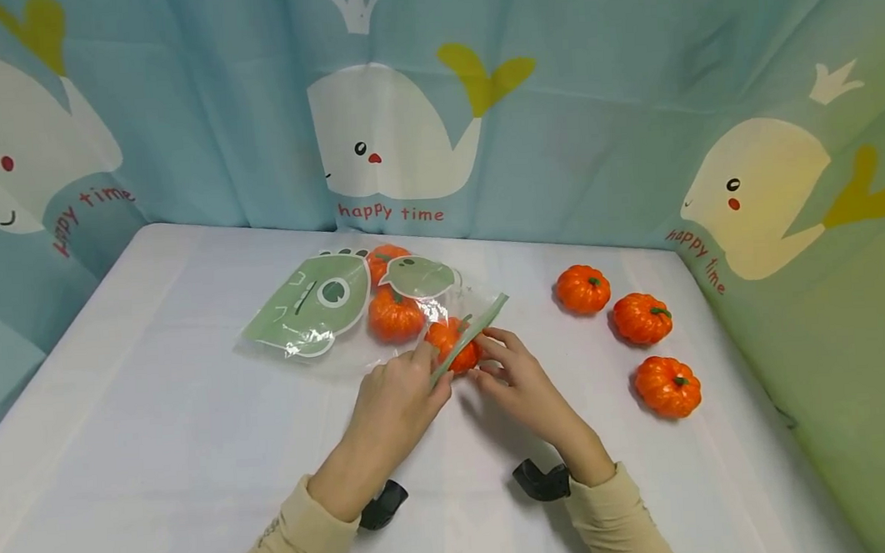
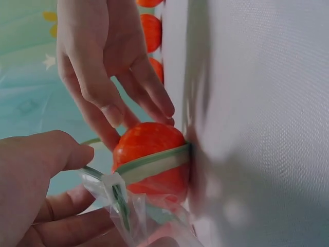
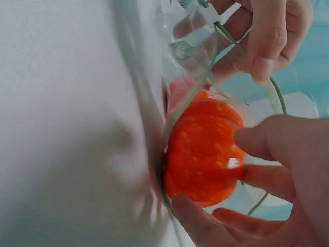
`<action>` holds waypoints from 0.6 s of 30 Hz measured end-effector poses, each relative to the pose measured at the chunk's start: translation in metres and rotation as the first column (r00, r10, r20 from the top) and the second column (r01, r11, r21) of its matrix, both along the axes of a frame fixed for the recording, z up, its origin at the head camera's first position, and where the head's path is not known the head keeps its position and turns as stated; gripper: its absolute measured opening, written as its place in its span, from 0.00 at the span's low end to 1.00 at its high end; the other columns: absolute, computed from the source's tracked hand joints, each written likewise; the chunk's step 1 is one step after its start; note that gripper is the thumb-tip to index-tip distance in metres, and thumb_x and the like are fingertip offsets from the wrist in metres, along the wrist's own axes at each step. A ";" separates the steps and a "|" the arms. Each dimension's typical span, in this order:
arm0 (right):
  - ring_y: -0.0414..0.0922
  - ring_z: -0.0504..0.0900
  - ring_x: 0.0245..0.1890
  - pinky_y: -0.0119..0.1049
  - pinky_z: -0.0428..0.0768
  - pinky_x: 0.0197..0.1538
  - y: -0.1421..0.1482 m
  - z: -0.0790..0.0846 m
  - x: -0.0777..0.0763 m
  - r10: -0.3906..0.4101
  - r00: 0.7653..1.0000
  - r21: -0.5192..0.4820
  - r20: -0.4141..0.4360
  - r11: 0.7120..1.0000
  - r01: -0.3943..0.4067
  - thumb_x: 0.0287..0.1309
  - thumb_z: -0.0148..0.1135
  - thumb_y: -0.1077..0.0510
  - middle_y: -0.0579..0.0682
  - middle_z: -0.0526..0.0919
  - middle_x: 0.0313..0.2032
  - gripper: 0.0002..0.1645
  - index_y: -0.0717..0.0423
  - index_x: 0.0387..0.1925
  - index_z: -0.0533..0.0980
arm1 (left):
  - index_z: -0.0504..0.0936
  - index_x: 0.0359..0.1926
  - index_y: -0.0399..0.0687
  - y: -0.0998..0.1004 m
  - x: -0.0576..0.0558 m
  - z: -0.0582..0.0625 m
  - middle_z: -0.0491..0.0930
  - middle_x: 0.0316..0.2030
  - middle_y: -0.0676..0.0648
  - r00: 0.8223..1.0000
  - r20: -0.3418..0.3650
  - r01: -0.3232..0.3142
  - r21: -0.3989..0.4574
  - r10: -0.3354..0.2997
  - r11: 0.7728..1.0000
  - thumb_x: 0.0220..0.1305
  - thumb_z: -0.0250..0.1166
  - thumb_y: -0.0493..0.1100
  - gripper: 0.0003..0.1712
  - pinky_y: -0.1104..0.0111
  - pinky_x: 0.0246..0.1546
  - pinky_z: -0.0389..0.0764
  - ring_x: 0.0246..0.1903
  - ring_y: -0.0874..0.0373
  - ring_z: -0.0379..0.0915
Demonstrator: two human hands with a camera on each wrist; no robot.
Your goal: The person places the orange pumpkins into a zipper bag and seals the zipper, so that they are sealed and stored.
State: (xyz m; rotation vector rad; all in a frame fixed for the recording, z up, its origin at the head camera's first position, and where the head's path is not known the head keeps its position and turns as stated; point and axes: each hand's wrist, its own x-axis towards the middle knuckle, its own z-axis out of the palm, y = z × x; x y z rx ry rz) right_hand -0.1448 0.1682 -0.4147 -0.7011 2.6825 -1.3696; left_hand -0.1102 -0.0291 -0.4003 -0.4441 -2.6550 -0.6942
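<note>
A clear zip bag (image 1: pixel 327 362) with green cartoon prints lies on the table, its green-edged mouth facing right. My left hand (image 1: pixel 400 400) pinches the mouth's edge near the white slider (image 2: pixel 113 180), holding it apart. Inside the bag are two small orange pumpkins (image 1: pixel 395 316). A third pumpkin (image 3: pixel 203 154) sits right in the mouth, partly behind the green strip (image 2: pixel 154 162). At its outer side is my right hand (image 1: pixel 519 381), fingers spread and fairly straight, fingertips against the pumpkin's skin.
Three more orange pumpkins, the nearest one (image 1: pixel 668 387) among them, stand in a curved row on the right of the white table (image 1: pixel 159 458). A whale-printed curtain (image 1: pixel 570 136) hangs behind the table and along its sides.
</note>
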 end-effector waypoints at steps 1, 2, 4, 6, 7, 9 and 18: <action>0.59 0.78 0.60 0.48 0.80 0.56 -0.001 0.000 0.000 -0.010 1.000 -0.005 0.009 1.000 0.010 0.62 0.60 0.68 0.65 0.66 0.66 0.30 0.62 0.66 0.70 | 0.75 0.31 0.45 0.000 0.000 0.000 0.75 0.18 0.51 1.000 0.001 -0.002 0.000 0.002 1.000 0.57 0.73 0.47 0.16 0.67 0.17 0.72 0.16 0.53 0.75; 0.59 0.79 0.59 0.48 0.79 0.56 -0.002 0.000 0.000 -0.020 1.000 -0.008 0.021 1.000 0.021 0.62 0.60 0.67 0.65 0.65 0.67 0.30 0.62 0.66 0.70 | 0.75 0.32 0.45 0.000 -0.001 0.000 0.76 0.19 0.51 1.000 0.001 -0.004 -0.005 0.004 1.000 0.56 0.74 0.49 0.17 0.66 0.17 0.73 0.16 0.53 0.76; 0.58 0.81 0.57 0.48 0.79 0.57 -0.003 0.000 0.001 -0.034 0.999 -0.008 0.039 0.999 0.035 0.63 0.60 0.66 0.65 0.65 0.67 0.30 0.60 0.67 0.70 | 0.75 0.33 0.45 -0.001 -0.001 -0.001 0.77 0.20 0.50 1.000 0.005 -0.009 -0.017 0.010 1.000 0.55 0.75 0.52 0.20 0.64 0.18 0.74 0.17 0.51 0.77; 0.58 0.81 0.56 0.48 0.79 0.57 -0.004 0.000 0.002 -0.035 0.998 -0.002 0.050 0.999 0.035 0.64 0.61 0.64 0.64 0.64 0.68 0.31 0.58 0.68 0.69 | 0.75 0.34 0.43 -0.001 0.000 -0.002 0.78 0.20 0.48 1.000 0.013 -0.012 -0.030 0.012 0.999 0.52 0.76 0.54 0.23 0.63 0.18 0.76 0.18 0.50 0.78; 0.58 0.81 0.57 0.48 0.79 0.58 -0.005 0.000 0.002 -0.027 0.998 -0.001 0.053 1.000 0.027 0.64 0.61 0.63 0.63 0.64 0.68 0.32 0.57 0.69 0.68 | 0.76 0.35 0.43 -0.002 0.000 -0.003 0.78 0.21 0.48 1.000 0.013 -0.012 -0.039 0.012 0.999 0.52 0.77 0.53 0.23 0.62 0.18 0.76 0.18 0.50 0.78; 0.58 0.79 0.60 0.49 0.78 0.59 -0.005 -0.001 0.002 -0.006 0.998 -0.001 0.060 1.000 0.006 0.65 0.62 0.61 0.62 0.63 0.69 0.34 0.56 0.71 0.65 | 0.77 0.35 0.42 -0.003 0.000 -0.003 0.79 0.21 0.47 1.000 0.004 -0.010 -0.056 0.010 0.998 0.52 0.77 0.51 0.21 0.61 0.18 0.76 0.19 0.49 0.79; 0.56 0.73 0.66 0.50 0.75 0.63 0.011 0.017 0.008 0.123 0.988 0.164 0.096 0.977 -0.138 0.66 0.62 0.53 0.58 0.62 0.71 0.39 0.56 0.73 0.60 | 0.82 0.32 0.45 -0.008 -0.001 0.008 0.78 0.19 0.48 1.000 -0.015 0.007 -0.050 -0.007 0.999 0.63 0.68 0.43 0.07 0.59 0.20 0.76 0.20 0.49 0.79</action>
